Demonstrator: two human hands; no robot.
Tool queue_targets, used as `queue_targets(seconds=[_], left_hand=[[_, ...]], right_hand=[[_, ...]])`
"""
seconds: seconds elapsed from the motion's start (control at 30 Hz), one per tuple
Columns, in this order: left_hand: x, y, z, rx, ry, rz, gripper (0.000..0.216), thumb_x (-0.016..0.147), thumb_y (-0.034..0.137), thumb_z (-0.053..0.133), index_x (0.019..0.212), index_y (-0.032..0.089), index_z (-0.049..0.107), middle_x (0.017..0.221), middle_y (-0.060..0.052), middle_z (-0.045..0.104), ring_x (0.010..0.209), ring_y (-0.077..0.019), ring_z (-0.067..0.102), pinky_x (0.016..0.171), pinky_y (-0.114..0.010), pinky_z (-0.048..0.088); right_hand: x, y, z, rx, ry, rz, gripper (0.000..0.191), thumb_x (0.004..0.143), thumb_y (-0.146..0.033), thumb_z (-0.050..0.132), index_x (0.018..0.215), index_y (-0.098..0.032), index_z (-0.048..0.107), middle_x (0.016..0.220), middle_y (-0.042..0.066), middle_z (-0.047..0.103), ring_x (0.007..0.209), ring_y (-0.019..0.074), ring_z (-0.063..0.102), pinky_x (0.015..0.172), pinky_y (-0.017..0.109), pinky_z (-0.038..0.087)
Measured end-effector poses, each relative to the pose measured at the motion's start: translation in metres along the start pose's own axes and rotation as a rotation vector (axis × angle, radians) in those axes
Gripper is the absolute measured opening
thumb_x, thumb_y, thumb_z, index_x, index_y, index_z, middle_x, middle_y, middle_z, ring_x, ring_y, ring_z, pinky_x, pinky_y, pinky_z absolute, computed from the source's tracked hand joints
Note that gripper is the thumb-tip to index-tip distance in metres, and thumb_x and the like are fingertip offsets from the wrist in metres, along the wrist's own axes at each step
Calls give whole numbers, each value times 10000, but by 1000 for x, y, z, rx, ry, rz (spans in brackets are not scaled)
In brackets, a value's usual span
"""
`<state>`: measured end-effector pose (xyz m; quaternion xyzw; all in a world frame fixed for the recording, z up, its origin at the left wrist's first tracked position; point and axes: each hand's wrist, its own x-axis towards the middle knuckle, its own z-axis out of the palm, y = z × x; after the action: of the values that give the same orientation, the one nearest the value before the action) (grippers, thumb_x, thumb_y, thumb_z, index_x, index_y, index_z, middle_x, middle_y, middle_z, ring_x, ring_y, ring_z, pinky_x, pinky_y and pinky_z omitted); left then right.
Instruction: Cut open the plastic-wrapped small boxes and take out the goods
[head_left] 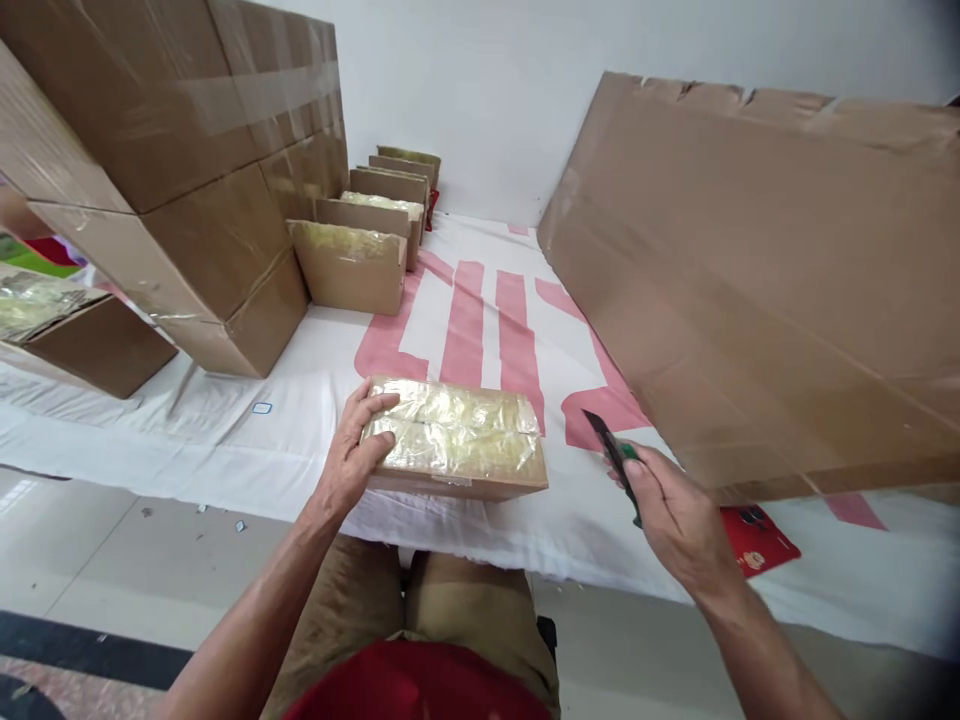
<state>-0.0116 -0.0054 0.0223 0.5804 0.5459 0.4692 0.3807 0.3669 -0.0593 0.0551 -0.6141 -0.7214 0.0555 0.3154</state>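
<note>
A small cardboard box (480, 484) lies in front of me near the table's front edge. Shiny clear tape covers its top along the seam. My left hand (358, 440) grips the box's left end, its thumb and a finger over the taped top. My right hand (671, 510) is closed around a utility knife (626, 468) with a dark handle and a green part. The dark blade is out and points up and left, to the right of the box and apart from it. Part of the handle is hidden by my fingers.
Stacked cartons (202, 235) rise at the left, with a row of open boxes (349, 265) behind. A large carton (765, 280) stands at the right, a red packet (761, 540) beside its base. Another taped box (105, 345) and a person's arm (13, 212) are at far left.
</note>
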Motion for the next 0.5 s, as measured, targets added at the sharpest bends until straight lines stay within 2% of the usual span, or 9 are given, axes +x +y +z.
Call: queue_targets(seconds=[0.1, 0.17, 0.23, 0.37, 0.5], left_hand=[[0, -2, 4, -63, 25, -40, 633, 729, 280, 555, 1346, 194, 668, 1682, -73, 429, 1588, -349, 339, 1315, -554, 260], [0, -2, 5, -111, 33, -55, 686, 698, 263, 553, 1372, 180, 654, 1684, -81, 434, 1598, -341, 326, 1328, -544, 228], [0, -2, 5, -152, 36, -50, 707, 693, 262, 551, 1388, 175, 645, 1693, -85, 425, 1610, -333, 309, 1337, -531, 204], [-1, -3, 5, -192, 18, -23, 705, 710, 273, 563, 1406, 186, 634, 1710, -94, 402, 1625, -343, 279, 1341, -535, 186], [-1, -4, 3, -198, 9, -27, 725, 693, 259, 572, 1410, 182, 642, 1712, -99, 398, 1625, -356, 277, 1340, -536, 195]], right_hand=[[42, -60, -4, 30, -233, -244, 351, 1099, -430, 402, 1225, -273, 690, 948, 79, 769, 761, 230, 709, 664, 345, 522], [68, -99, 12, -74, -369, -420, 356, 1103, -349, 374, 1161, -246, 709, 951, 93, 775, 755, 233, 704, 634, 346, 500], [88, -134, 31, -258, -486, -520, 319, 1088, -258, 403, 1044, -213, 716, 921, 101, 770, 770, 242, 702, 642, 347, 487], [107, -179, 53, -561, -653, -543, 231, 1036, -120, 470, 1038, -157, 698, 984, 127, 775, 858, 264, 729, 661, 344, 474], [111, -194, 38, -724, -770, -546, 234, 943, -23, 541, 1066, -131, 708, 1000, 149, 780, 889, 283, 745, 647, 335, 446]])
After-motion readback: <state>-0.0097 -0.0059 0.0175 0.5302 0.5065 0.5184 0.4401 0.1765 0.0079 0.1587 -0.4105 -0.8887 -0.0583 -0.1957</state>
